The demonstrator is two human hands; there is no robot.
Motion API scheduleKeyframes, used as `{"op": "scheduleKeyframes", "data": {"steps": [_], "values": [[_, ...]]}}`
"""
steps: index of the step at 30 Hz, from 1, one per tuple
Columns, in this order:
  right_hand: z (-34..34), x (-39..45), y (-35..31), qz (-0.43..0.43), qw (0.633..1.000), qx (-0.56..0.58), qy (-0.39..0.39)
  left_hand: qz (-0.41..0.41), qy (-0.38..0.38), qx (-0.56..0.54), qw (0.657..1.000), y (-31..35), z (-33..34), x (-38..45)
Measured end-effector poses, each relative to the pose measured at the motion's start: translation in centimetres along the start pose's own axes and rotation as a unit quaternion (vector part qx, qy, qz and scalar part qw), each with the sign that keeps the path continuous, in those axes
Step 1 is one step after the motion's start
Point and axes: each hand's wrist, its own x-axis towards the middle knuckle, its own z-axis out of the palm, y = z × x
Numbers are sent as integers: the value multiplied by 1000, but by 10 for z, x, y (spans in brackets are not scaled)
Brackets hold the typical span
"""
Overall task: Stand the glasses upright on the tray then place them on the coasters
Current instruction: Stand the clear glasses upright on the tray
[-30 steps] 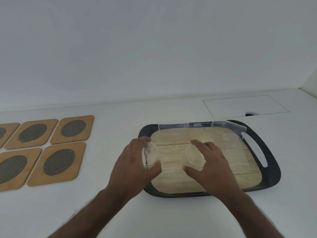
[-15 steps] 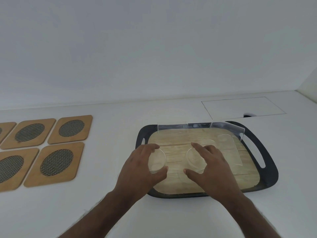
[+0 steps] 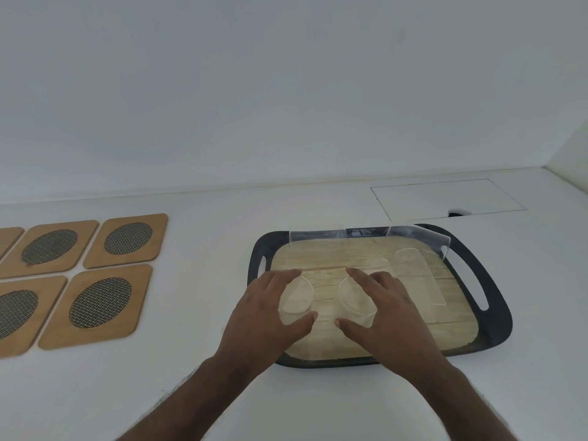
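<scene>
I see both hands over the near half of the tray (image 3: 496,316), a dark tray with a pale wood-look floor and slot handles at each end, sitting on the white counter (image 3: 222,393).

My left hand (image 3: 264,323) is curled around the left glass (image 3: 296,296), fingers over its far side and thumb on the near side; the clear rim faces up at me, so it looks upright on the tray floor, though the glass is so transparent that I cannot be certain of its base.

My right hand (image 3: 391,316) grips the middle glass (image 3: 353,297) the same way, index finger stretched across the far rim and thumb hooked under the near edge. Both hands are partly closed, each wrapped on its own glass.

A third glass (image 3: 420,275) lies on its side toward the right of the tray, apart from my hands. Two more clear glasses (image 3: 318,238) stand along the tray's far edge.

The coasters (image 3: 98,300), wooden squares with dark mesh ovals, lie in two rows well to the left of the tray, all bare.
</scene>
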Motion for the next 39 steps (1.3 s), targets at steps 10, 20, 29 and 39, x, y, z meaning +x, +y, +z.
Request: {"op": "scheduleKeyframes", "data": {"steps": [10,20,29,39], "values": [[-22,12,6,11,997,74,-5,12,-10,6,1000,-9,7,-5],[-33,65,30,137,990,-12,-34,17,-16,5,1000,-14,9,-4],[-17,93,28,147,967,-134,-160,18,-11,-10,1000,-18,11,-4],[-6,94,27,180,966,-101,-155,20,-9,-16,1000,-19,11,-6]]}}
